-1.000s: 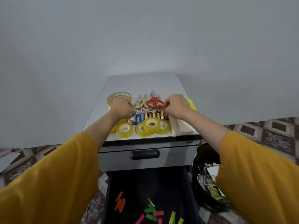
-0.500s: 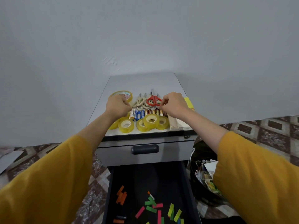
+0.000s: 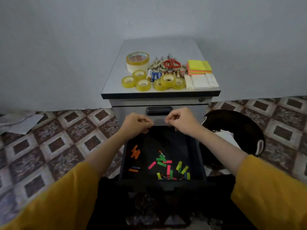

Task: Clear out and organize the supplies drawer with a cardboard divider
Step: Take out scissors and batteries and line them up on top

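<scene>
So the open black metal drawer [image 3: 166,141] is the bottom one of a small grey filing cabinet [image 3: 159,45], pulled out toward the person. Inside it there are only loose scraps: bright paper strips in green, pink and yellow [image 3: 162,163] near the front right and a few orange ones [image 3: 135,151] on the left.

Both hands hang over the back edge of the drawer, just in front of the closed drawer above. The left hand [image 3: 136,123] and the right hand [image 3: 181,121] have their fingers curled in with the thumbs against the fingertips. Honestly can't tell if either is pinching something tiny, nothing shows in them.

All the supplies sit on the cabinet top. There's a big roll of clear tape [image 3: 137,61] at the back left, with six small yellowish tape rolls [image 3: 143,84] along the front edge. A row of batteries [image 3: 154,75] lies behind those, then red-handled scissors [image 3: 172,63] among beige-handled scissors [image 3: 157,64]. At the right is a neon sticky-note pad [image 3: 199,67], with flat cream sheets [image 3: 201,82] in front of it, maybe cardboard, can't say.

A black bin [image 3: 232,123] stands on the floor to the right.
</scene>
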